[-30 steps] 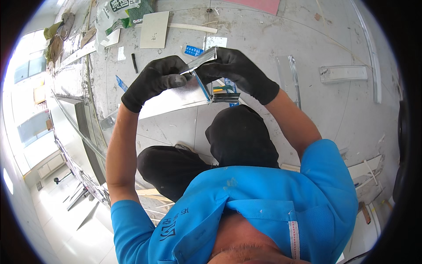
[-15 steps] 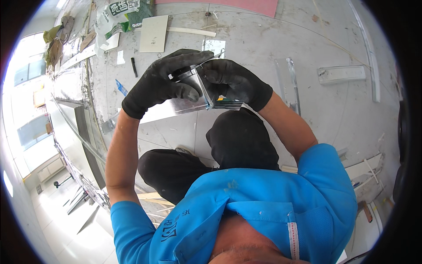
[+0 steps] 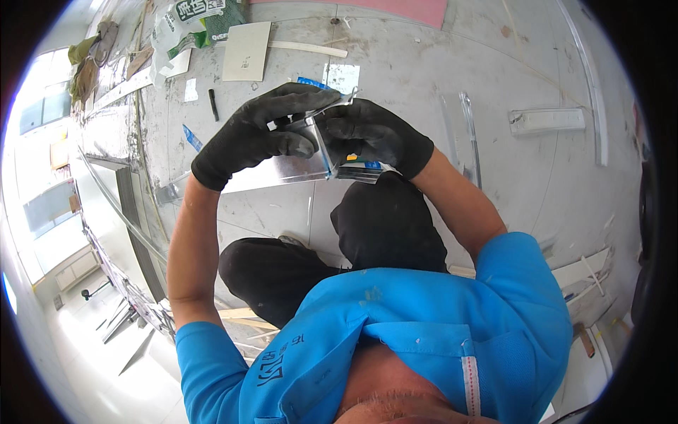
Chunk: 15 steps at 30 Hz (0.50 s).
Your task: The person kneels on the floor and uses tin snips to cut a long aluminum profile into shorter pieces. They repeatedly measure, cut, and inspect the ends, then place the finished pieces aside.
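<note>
In black work gloves, both my hands grip a shiny silver metal channel (image 3: 275, 172) above my knees. My left hand (image 3: 254, 134) wraps its left part, fingers over the far flange and thumb on the near face. On the right, my right hand (image 3: 381, 134) is closed round the adjoining part, and its palm side hides much of the metal. Between the hands stands an upright metal edge, like a corner or joint; whether it is one bent piece or two pieces meeting, I cannot tell. Blue film shows on parts of the metal.
On the grey floor lie a black marker (image 3: 213, 104), a beige board (image 3: 246, 52), a green-and-white plastic bag (image 3: 191, 32) and a clear-wrapped strip (image 3: 546, 121). Stacked panels (image 3: 134, 212) stand at the left. Long metal trim (image 3: 599, 106) runs along the right.
The metal channel has tilted slightly in my hands, and its far flange now shows more blue film. Both hands have shifted a little left and keep their grip.
</note>
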Tool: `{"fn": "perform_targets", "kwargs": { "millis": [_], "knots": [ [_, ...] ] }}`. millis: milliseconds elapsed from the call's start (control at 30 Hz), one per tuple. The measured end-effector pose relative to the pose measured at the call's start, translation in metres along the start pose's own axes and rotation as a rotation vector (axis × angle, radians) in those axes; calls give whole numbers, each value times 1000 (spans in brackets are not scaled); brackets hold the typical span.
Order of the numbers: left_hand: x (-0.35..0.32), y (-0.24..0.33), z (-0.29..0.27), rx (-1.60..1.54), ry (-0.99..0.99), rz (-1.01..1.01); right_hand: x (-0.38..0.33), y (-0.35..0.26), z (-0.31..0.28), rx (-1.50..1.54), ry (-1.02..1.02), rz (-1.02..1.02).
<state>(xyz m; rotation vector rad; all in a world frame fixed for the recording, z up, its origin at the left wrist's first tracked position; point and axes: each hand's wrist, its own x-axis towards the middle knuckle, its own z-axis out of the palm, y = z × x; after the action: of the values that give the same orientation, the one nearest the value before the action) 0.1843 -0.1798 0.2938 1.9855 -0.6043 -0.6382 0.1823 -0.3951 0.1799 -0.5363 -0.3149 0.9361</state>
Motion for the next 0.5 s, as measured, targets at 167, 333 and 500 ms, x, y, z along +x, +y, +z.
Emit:
{"fn": "perform_targets", "kwargs": {
  "millis": [167,333,500],
  "knots": [
    [-22,-5,3,399,230,118,1,-4,2,11,-1,-37],
    [-37,7,22,680,319,59,8,-10,15,41,130,-53],
    [-27,0,21,642,330,-76,9,-13,8,-2,79,-83]
  ]
}}
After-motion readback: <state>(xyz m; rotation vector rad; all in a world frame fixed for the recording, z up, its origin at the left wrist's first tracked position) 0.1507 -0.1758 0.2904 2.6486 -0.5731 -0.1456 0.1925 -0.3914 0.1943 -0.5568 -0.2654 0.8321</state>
